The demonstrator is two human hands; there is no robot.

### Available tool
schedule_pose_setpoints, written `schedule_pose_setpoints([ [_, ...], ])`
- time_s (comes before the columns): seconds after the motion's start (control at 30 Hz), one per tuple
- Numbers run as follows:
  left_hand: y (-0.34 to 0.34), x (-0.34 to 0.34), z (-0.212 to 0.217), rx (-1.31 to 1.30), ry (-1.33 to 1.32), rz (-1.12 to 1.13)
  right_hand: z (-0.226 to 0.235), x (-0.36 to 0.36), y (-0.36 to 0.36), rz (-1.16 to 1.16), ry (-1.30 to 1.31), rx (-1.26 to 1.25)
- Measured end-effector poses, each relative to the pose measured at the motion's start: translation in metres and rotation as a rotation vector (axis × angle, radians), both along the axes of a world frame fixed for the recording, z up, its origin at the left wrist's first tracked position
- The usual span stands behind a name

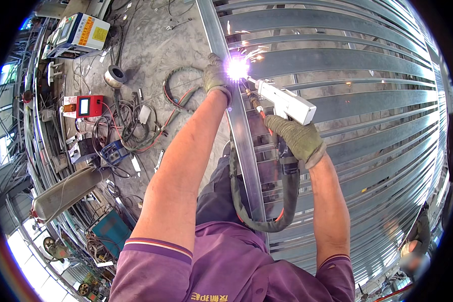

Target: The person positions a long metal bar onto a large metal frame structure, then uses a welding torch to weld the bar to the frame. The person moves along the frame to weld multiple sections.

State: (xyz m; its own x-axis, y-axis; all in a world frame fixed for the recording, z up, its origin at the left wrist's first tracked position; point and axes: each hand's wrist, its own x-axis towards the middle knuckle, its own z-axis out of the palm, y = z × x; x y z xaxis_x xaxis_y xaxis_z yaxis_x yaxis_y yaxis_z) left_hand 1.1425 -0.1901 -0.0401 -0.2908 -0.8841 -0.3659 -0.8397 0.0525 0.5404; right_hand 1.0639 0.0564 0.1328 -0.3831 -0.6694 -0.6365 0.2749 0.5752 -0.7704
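Observation:
My right hand, in an olive work glove, is closed round the grip of a white handheld welding gun. The gun's nozzle points left at a steel rail, where a bright violet-white glare and flying sparks hide the joint. My left hand, gloved too, is closed over the edge of that long grey rail, right beside the glare. A thick black hose loops from the gun down across the rail near my body. Flat metal bars run off to the right from the rail.
Cables and hoses lie tangled on the concrete floor at left, near a red box with a screen, a white machine and a wire spool. A grey gas cylinder lies lower left. Another person is at far right.

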Motion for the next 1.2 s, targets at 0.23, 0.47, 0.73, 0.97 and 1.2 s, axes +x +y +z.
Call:
schedule_pose_setpoints([
  [0.23, -0.008, 0.003, -0.028, 0.032, 0.117, 0.07, 0.004, 0.004, 0.0, -0.042, -0.057, -0.008],
  [0.47, -0.008, 0.001, -0.029, 0.097, 0.311, 0.261, 0.003, 0.001, 0.002, 0.024, -0.055, 0.071],
  [0.73, -0.007, -0.003, -0.025, 0.08, 0.259, 0.262, 0.0, 0.001, 0.006, 0.042, -0.043, 0.046],
  [0.97, -0.006, -0.004, -0.018, 0.06, 0.212, 0.27, -0.003, -0.001, 0.01, 0.031, -0.106, 0.058],
  [1.2, -0.005, -0.009, -0.012, 0.044, 0.168, 0.272, -0.007, -0.001, 0.012, 0.024, -0.101, 0.051],
])
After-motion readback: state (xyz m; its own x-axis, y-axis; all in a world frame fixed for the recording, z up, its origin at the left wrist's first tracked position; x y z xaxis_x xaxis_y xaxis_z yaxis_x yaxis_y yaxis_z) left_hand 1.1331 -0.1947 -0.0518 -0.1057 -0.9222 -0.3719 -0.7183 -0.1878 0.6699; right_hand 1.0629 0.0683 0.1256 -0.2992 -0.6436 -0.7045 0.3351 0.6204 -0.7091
